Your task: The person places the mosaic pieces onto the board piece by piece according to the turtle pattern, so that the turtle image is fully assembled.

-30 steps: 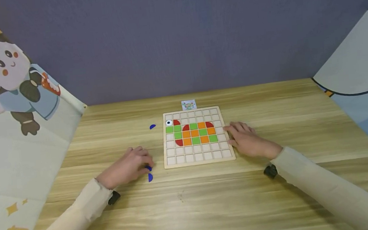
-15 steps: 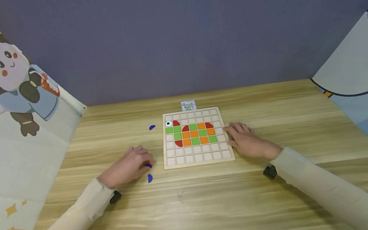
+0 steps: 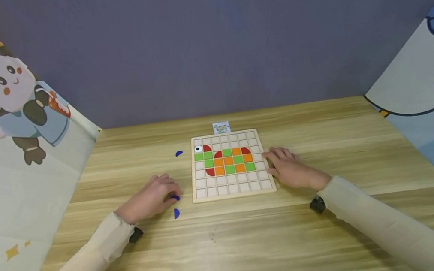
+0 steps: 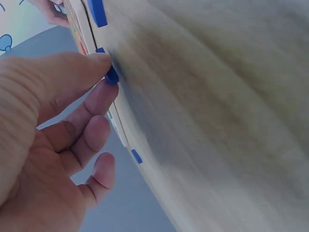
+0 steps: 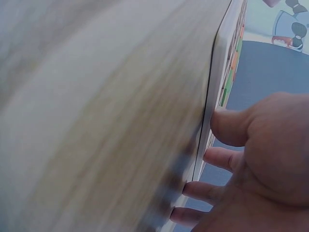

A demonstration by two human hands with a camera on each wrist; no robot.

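Note:
My left hand (image 3: 152, 198) is left of the wooden grid board (image 3: 233, 189), close to the tabletop. Its thumb and index finger pinch a blue half-round tile (image 4: 112, 76), partly covered by the fingertips; the other fingers are loosely bent. Just below that hand lies a second blue half-round tile (image 3: 176, 213), and a third blue half-round tile (image 3: 179, 153) lies beyond it. At the board's right edge, my right hand (image 3: 291, 167) rests with relaxed fingers, its thumb touching the rim in the right wrist view. Red, green and orange tiles plus an eye tile (image 3: 198, 148) fill part of the grid.
A small picture card (image 3: 221, 127) lies against the board's far edge. Behind the wooden table (image 3: 226, 246) stands a dark grey-blue panel (image 3: 224, 44). Cartoon-printed walls flank it on both sides.
My left fingers have closed in on the blue half-round tile, covering more of it, with the hand almost in place. The head view has shifted slightly; my right hand stays at the board.

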